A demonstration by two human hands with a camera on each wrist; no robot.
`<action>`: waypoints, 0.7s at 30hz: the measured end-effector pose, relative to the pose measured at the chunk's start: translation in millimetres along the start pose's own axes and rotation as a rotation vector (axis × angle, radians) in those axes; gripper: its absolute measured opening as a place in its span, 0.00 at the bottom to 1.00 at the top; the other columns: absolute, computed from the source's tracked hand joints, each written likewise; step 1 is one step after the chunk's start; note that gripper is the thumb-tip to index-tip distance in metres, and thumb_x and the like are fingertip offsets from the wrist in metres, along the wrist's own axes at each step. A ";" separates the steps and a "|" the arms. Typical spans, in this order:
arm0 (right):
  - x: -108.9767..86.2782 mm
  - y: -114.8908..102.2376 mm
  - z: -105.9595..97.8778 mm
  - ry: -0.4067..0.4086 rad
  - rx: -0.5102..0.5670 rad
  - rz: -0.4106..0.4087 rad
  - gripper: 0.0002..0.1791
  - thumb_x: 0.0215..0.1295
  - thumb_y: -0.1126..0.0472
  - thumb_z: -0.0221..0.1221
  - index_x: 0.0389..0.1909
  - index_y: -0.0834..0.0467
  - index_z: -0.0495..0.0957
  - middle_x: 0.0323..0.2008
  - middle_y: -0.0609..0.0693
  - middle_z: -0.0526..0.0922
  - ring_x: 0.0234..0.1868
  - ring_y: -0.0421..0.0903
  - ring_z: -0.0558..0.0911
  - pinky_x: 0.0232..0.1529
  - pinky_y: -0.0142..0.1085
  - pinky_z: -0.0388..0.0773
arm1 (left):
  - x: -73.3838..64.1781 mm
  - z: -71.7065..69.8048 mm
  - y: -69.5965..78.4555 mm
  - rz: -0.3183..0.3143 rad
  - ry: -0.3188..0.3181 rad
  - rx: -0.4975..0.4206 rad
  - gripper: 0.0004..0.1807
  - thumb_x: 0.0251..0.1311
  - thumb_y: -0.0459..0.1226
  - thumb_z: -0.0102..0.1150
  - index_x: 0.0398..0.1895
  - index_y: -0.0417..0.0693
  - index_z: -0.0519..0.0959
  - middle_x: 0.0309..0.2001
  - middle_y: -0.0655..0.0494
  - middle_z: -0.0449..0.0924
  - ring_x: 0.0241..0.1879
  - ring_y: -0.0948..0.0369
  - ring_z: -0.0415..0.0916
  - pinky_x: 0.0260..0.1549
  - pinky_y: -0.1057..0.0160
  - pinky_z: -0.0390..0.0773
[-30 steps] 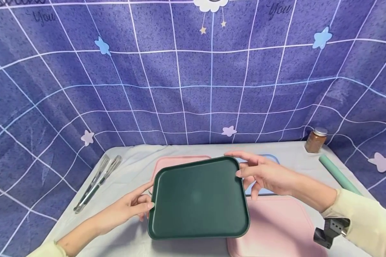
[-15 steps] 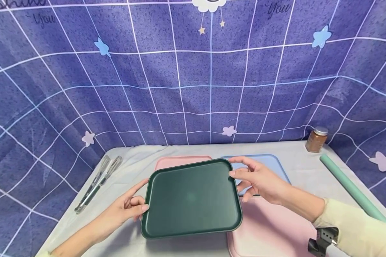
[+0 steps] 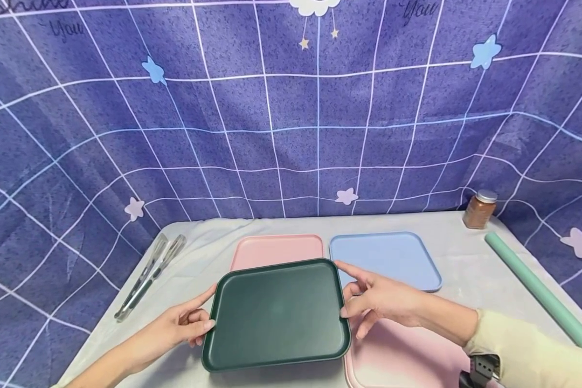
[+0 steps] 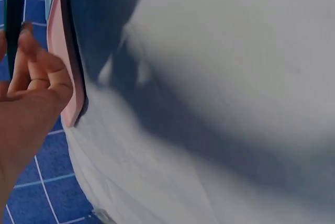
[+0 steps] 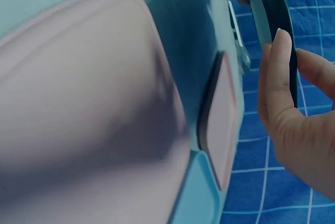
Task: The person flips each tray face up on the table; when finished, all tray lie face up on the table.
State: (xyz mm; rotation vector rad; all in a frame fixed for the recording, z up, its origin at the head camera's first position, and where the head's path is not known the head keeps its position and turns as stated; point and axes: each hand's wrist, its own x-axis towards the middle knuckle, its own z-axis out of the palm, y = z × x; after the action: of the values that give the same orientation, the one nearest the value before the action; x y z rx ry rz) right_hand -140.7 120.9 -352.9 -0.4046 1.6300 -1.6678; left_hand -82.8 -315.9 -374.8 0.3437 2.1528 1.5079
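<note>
A dark green rectangular tray (image 3: 276, 315) is held above the table between both hands, its far right corner higher in the head view. My left hand (image 3: 186, 323) pinches its left edge, thumb on the rim and other fingers behind. On the opposite edge, my right hand (image 3: 380, 299) grips the rim with the thumb in front. Behind the green tray lies a pink tray (image 3: 281, 248), partly covered from view. A blue tray (image 3: 388, 258) lies to its right. Another pink tray (image 3: 407, 355) lies below my right forearm.
Metal tongs (image 3: 150, 277) lie along the table's left side. At the back right stands a jar (image 3: 480, 210) of brown contents with a silver lid. A green roll (image 3: 538, 291) lies along the right edge. Purple gridded cloth (image 3: 291, 108) hangs behind the white-covered table.
Both hands have carried the green tray to the left and nearer to me, slightly lower. More of the blue tray and the back pink tray now shows.
</note>
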 end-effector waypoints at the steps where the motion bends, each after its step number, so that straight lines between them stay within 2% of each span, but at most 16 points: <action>1: 1.1 2.5 1.3 0.000 0.001 0.006 0.61 0.56 0.69 0.66 0.82 0.45 0.36 0.37 0.50 0.75 0.32 0.47 0.85 0.32 0.43 0.86 | -1.0 -1.3 -1.2 -0.003 -0.017 0.000 0.43 0.73 0.37 0.52 0.82 0.52 0.38 0.35 0.60 0.74 0.34 0.67 0.75 0.39 0.64 0.79; 5: 5.2 13.8 6.6 0.008 0.001 0.026 0.62 0.54 0.70 0.66 0.82 0.44 0.36 0.33 0.50 0.76 0.29 0.48 0.85 0.30 0.42 0.86 | -3.6 -6.2 -9.2 -0.006 -0.081 -0.033 0.42 0.73 0.34 0.51 0.82 0.49 0.38 0.39 0.59 0.75 0.35 0.66 0.76 0.37 0.64 0.80; 10: 7.8 27.0 11.5 0.032 0.003 0.045 0.63 0.52 0.71 0.65 0.82 0.48 0.36 0.31 0.51 0.77 0.26 0.46 0.84 0.27 0.40 0.85 | -4.1 -5.1 -20.7 -0.011 -0.148 -0.108 0.43 0.73 0.32 0.49 0.82 0.47 0.36 0.40 0.60 0.76 0.36 0.66 0.77 0.37 0.64 0.80; 16: 12.4 36.0 16.2 0.092 0.013 0.054 0.60 0.52 0.71 0.67 0.82 0.49 0.41 0.30 0.51 0.78 0.26 0.46 0.84 0.24 0.38 0.84 | -5.9 -4.9 -30.7 0.011 -0.155 -0.152 0.45 0.72 0.30 0.49 0.80 0.42 0.32 0.37 0.62 0.78 0.33 0.68 0.76 0.33 0.68 0.77; 21: 13.5 46.0 20.2 0.115 0.011 0.061 0.59 0.52 0.70 0.67 0.81 0.51 0.43 0.32 0.51 0.78 0.25 0.45 0.84 0.24 0.39 0.84 | -7.7 -7.5 -31.9 -0.038 -0.146 -0.139 0.44 0.72 0.31 0.50 0.81 0.42 0.34 0.36 0.64 0.78 0.33 0.70 0.74 0.33 0.70 0.76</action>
State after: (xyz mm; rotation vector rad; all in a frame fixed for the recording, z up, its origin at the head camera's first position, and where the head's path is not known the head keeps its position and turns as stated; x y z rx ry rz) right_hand -122.4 101.8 -397.7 -0.2546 1.6982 -1.6807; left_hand -77.9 -337.0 -400.6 0.3511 1.9204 1.5511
